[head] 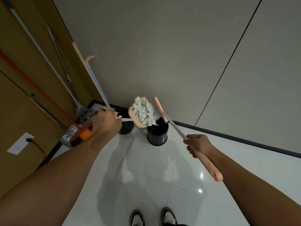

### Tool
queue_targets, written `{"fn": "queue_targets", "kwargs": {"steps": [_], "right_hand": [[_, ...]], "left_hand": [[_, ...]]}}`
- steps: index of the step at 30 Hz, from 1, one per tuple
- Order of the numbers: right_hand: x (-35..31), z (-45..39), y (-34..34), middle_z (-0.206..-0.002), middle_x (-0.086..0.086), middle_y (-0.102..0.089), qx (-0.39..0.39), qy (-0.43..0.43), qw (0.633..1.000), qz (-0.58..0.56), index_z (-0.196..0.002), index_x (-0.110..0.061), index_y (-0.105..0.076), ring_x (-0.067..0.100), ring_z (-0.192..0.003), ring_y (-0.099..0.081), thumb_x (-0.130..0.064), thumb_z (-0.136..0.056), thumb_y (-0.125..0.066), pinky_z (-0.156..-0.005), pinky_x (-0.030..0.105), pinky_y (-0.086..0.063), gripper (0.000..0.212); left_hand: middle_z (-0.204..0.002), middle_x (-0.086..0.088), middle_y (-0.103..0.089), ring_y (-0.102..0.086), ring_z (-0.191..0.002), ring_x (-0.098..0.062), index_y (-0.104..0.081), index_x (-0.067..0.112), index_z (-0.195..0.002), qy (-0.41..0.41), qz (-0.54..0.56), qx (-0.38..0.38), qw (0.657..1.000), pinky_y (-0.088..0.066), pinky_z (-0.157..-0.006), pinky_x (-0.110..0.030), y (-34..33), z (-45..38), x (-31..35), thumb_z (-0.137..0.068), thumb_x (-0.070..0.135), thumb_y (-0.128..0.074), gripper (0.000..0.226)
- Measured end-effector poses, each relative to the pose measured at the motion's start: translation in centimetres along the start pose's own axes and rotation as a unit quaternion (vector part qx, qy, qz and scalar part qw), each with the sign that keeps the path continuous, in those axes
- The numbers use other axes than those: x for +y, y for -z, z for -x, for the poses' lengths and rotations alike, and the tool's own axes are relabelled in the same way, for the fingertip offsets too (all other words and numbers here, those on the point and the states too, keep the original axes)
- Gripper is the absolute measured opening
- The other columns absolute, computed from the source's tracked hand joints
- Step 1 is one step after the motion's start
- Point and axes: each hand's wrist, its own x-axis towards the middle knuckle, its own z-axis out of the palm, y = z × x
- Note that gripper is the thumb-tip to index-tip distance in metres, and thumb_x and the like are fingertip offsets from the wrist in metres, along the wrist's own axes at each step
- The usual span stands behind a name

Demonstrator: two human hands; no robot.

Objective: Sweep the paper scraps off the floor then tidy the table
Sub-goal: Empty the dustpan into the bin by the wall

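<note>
Head-worn wide view looks steeply down at floor (146, 168).

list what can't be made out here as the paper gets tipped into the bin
1. Inside of the round black bin, head view: the tilted peach plastic dustpan and its white paper scraps cover the opening.
2. Left hand grip on the dustpan handle: seen from behind, fingers hidden.
3. Table: outside the frame.
4. Second dark bin: mostly behind the left hand.

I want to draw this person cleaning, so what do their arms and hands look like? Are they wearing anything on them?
Both arms are bare all the way up as far as the picture shows: no sleeves, no gloves, no watch or bracelet. The left hand and the right hand show no rings that I can make out. Low down you can see two dark-and-white shoes.
</note>
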Motion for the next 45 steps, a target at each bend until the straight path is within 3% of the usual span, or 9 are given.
{"fn": "queue_targets", "kwargs": {"steps": [2,4,6,10,12,19,35,39,45], "right_hand": [[-0.1,-0.3,0.0,-0.066,0.014,-0.057,0.002,0.003,1.000,0.004,-0.114,-0.008,-0.066,0.018,-0.043,-0.048,-0.006,-0.088,-0.068,-0.042,0.022,-0.040,0.026],[-0.4,-0.7,-0.1,-0.065,0.014,-0.056,0.005,0.006,1.000,0.011,-0.111,-0.005,-0.068,0.018,-0.041,-0.048,-0.006,-0.088,-0.068,-0.041,0.021,-0.040,0.023],[-0.8,-1.2,-0.4,-0.064,0.013,-0.055,0.003,0.010,1.000,0.014,-0.110,-0.005,-0.069,0.017,-0.040,-0.047,-0.006,-0.088,-0.069,-0.040,0.020,-0.040,0.022],[-1.5,-1.4,-1.0,-0.064,0.014,-0.054,-0.004,0.017,1.000,0.014,-0.109,-0.004,-0.069,0.017,-0.038,-0.046,-0.005,-0.088,-0.068,-0.040,0.019,-0.039,0.021],[-1.5,-1.5,-1.2,-0.064,0.014,-0.055,-0.002,0.016,1.000,0.019,-0.113,-0.006,-0.068,0.016,-0.037,-0.046,-0.006,-0.088,-0.069,-0.039,0.020,-0.039,0.025],[-0.9,-1.8,-1.6,-0.064,0.012,-0.057,-0.006,0.025,0.999,0.047,-0.130,-0.011,-0.061,0.017,-0.038,-0.049,-0.009,-0.088,-0.069,-0.041,0.022,-0.042,0.043],[-0.5,0.4,0.5,-0.070,0.015,-0.060,0.004,-0.011,0.991,0.136,-0.111,-0.007,-0.065,0.020,-0.045,-0.052,-0.006,-0.087,-0.069,-0.042,0.022,-0.044,0.024],[0.2,1.0,1.2,-0.069,0.015,-0.059,0.002,-0.021,0.991,0.132,-0.105,-0.004,-0.066,0.019,-0.044,-0.051,-0.005,-0.086,-0.067,-0.042,0.023,-0.044,0.019],[0.6,1.5,0.8,-0.069,0.016,-0.059,0.022,-0.019,0.994,0.104,-0.097,-0.007,-0.065,0.020,-0.044,-0.051,-0.005,-0.087,-0.067,-0.043,0.023,-0.045,0.010]], "left_hand": [[-0.076,-0.008,-0.069,-0.062,-0.065,-0.022,-0.070,0.011,-0.076,-0.068,-0.065,-0.016,0.995,-0.039,-0.056,-0.028,0.1,0.1,0.0,-0.081,0.026,-0.067,0.015],[-0.054,-0.009,-0.060,-0.043,-0.042,-0.022,-0.063,0.008,-0.055,-0.115,-0.123,0.001,0.986,-0.031,-0.048,-0.026,-0.7,-0.1,-0.4,-0.066,0.010,-0.076,0.017],[-0.048,-0.012,-0.054,-0.041,-0.037,-0.025,-0.058,0.005,-0.053,-0.200,-0.122,0.034,0.971,-0.027,-0.047,-0.024,-1.1,-0.1,-1.1,-0.064,-0.001,-0.070,0.017],[-0.051,-0.012,-0.052,-0.033,-0.042,-0.020,-0.057,0.008,-0.063,-0.235,-0.075,0.097,0.964,-0.023,-0.048,-0.023,-1.0,0.2,-1.2,-0.076,0.009,-0.064,0.015],[-0.055,-0.011,-0.056,-0.031,-0.046,-0.016,-0.059,0.010,-0.064,-0.238,-0.050,0.080,0.967,-0.025,-0.047,-0.022,-1.0,0.5,-0.9,-0.077,0.012,-0.066,0.015],[-0.074,-0.011,-0.062,-0.056,-0.055,-0.025,-0.067,0.014,-0.082,-0.244,-0.103,0.038,0.964,-0.043,-0.050,-0.028,-1.1,0.6,-0.6,-0.084,0.024,-0.065,0.011],[-0.074,-0.010,-0.058,-0.057,-0.068,-0.030,-0.065,0.012,-0.088,-0.255,-0.110,0.032,0.960,-0.042,-0.055,-0.032,-0.9,0.1,0.7,-0.089,0.028,-0.055,0.018],[-0.078,-0.011,-0.062,-0.059,-0.072,-0.031,-0.065,0.013,-0.094,-0.258,-0.116,0.017,0.959,-0.052,-0.063,-0.035,-1.0,0.1,1.2,-0.090,0.029,-0.053,0.021],[-0.081,-0.011,-0.063,-0.059,-0.075,-0.031,-0.065,0.012,-0.097,-0.264,-0.129,0.019,0.956,-0.047,-0.062,-0.033,-0.6,0.9,0.9,-0.092,0.028,-0.053,0.021]]}}
